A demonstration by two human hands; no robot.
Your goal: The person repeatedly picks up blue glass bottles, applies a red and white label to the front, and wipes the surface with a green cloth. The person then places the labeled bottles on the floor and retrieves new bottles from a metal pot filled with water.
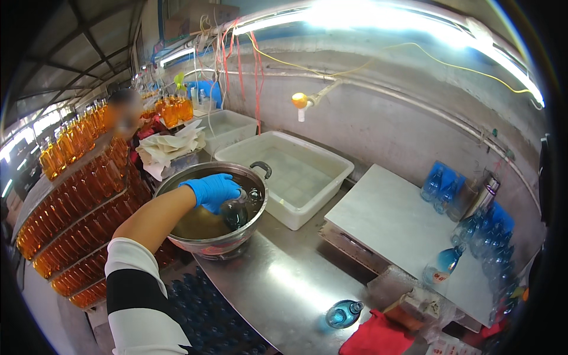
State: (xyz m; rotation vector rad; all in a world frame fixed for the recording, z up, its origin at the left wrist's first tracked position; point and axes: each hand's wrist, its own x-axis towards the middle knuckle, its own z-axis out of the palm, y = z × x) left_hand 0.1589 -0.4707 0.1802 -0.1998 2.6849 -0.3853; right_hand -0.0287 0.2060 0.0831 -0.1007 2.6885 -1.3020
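My left hand (pixel 214 190), in a blue glove, reaches into a large metal pot (pixel 241 238) on the steel table. Its fingers are closed around a clear glass bottle (pixel 235 214), which is tilted and partly in the brownish liquid. Some of the fingers are hidden behind the glove's back and the bottle. My right hand is not in view. A light-blue bottle (pixel 343 314) lies on the near part of the table, beside a red cloth (pixel 378 336).
Right of the pot sits a white plastic tub (pixel 296 218) of water. A white board (pixel 378 204) bears another blue bottle (pixel 445 264), with several more along the wall. Orange-filled bottles (pixel 65 219) stand stacked at left, near a person (pixel 123 112). Dark bottles (pixel 207 313) fill the space below the table.
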